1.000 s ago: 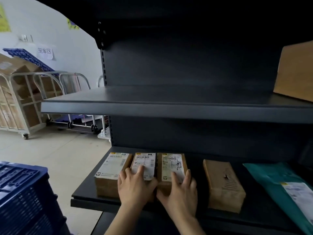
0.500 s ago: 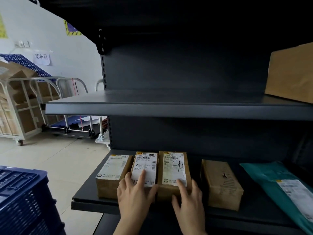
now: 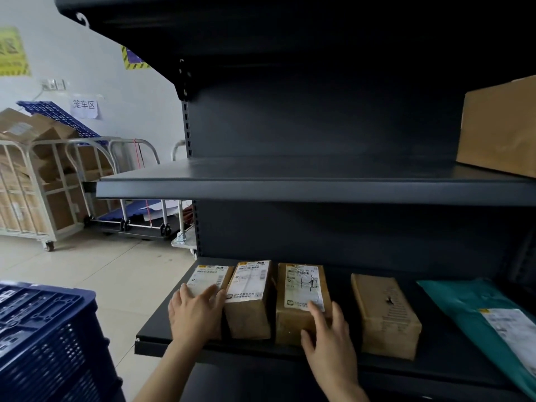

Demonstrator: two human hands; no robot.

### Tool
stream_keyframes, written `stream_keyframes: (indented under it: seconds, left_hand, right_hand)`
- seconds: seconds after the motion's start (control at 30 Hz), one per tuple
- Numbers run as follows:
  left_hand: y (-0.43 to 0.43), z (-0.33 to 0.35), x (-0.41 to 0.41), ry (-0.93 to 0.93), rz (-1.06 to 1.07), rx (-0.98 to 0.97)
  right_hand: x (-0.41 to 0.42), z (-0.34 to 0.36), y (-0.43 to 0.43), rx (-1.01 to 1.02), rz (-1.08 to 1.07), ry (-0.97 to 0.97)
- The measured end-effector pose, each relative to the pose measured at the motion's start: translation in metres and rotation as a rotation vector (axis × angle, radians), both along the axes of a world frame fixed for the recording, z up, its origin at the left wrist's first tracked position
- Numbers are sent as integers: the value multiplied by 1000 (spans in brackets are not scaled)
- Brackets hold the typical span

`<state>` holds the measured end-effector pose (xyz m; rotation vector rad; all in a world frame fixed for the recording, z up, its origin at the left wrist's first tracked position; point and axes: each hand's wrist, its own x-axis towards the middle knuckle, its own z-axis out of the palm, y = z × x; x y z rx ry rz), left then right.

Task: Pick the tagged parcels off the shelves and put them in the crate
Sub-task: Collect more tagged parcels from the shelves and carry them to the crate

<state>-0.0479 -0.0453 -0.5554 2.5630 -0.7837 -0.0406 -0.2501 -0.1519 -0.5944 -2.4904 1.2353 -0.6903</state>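
Three brown parcels with white tags lie side by side on the lower shelf: a left one, a middle one and a right one. My left hand rests flat on the left parcel, fingers straight across its tag. My right hand touches the right parcel, with spread fingers on its top near corner and the thumb against its front face. The blue crate stands at the lower left, beside the shelf.
An untagged brown box and a teal mailer bag with a label lie further right on the same shelf. A large cardboard box sits on the upper shelf. White roll cages with cartons stand at the back left.
My left hand has shifted from the middle parcel to the left one. My right hand has slid toward the right side of the right parcel. A small gap now shows between middle and right parcels.
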Motion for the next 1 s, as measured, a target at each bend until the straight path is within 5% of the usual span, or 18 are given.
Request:
stream_keyframes:
  seconds: [0.3, 0.47, 0.77, 1.0]
  left_hand:
    - [27, -23, -26, -145, -14, -156]
    - [18, -20, -12, -155, -26, 30]
    - [-2, -13, -5, -71, -5, 76]
    - [-15, 7, -50, -262, -119, -183]
  right_hand:
    - [-8, -4, 11, 19, 24, -11]
    - [-15, 7, 2, 49, 42, 13]
    - [-68, 34, -67, -220, -408, 139]
    - [-121, 45, -138, 20, -396, 411]
